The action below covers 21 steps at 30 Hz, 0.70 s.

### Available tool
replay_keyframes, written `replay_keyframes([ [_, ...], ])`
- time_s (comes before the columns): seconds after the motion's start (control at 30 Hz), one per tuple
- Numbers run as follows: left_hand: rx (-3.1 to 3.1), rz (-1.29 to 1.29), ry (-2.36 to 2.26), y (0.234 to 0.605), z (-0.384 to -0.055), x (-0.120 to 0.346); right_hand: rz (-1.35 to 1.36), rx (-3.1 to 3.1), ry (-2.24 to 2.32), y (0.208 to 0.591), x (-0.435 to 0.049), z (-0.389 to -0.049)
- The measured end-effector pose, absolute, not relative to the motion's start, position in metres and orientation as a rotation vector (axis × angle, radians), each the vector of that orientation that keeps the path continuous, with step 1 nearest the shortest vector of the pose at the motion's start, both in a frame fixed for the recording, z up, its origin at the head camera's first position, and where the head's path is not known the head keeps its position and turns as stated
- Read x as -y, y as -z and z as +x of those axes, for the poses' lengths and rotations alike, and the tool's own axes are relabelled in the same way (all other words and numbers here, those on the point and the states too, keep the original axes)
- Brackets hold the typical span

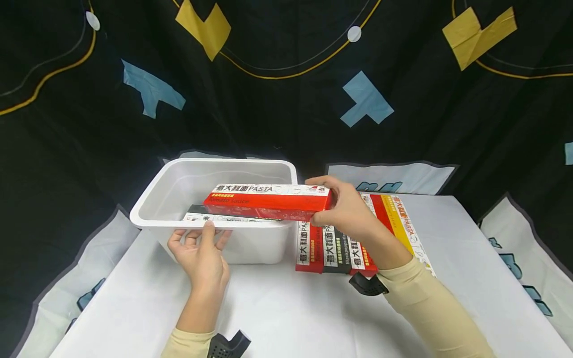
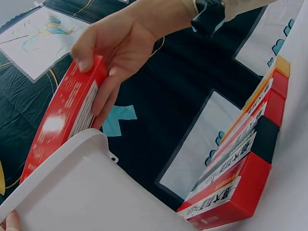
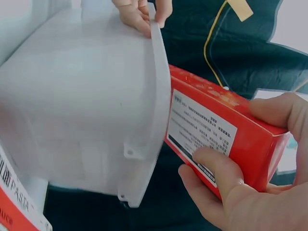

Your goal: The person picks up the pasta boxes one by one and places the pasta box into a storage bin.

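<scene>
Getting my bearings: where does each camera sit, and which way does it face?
Head: worn on the head, facing forward-down at the white bin and row of pasta boxes; left hand, right hand and sleeves show.
Left wrist: worn there, facing the bin's wall and red box; right hand and left fingertips show.
Right wrist: worn there, facing the red box and bin's wall; both hands show.
Both wrist views share the right hand gripping the red box.

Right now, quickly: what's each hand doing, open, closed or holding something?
Left hand: closed, holding the white bin by its rim.
Right hand: closed, holding a red pasta box at one end.
</scene>
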<state>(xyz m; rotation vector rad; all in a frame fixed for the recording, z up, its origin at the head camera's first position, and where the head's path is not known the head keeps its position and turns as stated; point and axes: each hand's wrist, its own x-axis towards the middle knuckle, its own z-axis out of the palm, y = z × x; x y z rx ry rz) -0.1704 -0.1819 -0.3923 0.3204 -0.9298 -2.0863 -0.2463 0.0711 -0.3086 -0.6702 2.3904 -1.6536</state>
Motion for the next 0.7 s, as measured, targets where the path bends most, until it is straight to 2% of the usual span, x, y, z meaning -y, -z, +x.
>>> replay_keyframes([
  [0.37,0.957,0.304,2.089,0.392,-0.167,0.182,-0.757,-2.223,1.585,0.315,-0.027,-0.270],
  [0.7,0.956,0.313,2.084,0.393,-0.168,0.182,-0.832,-2.257,1.335,0.312,0.013,-0.285],
])
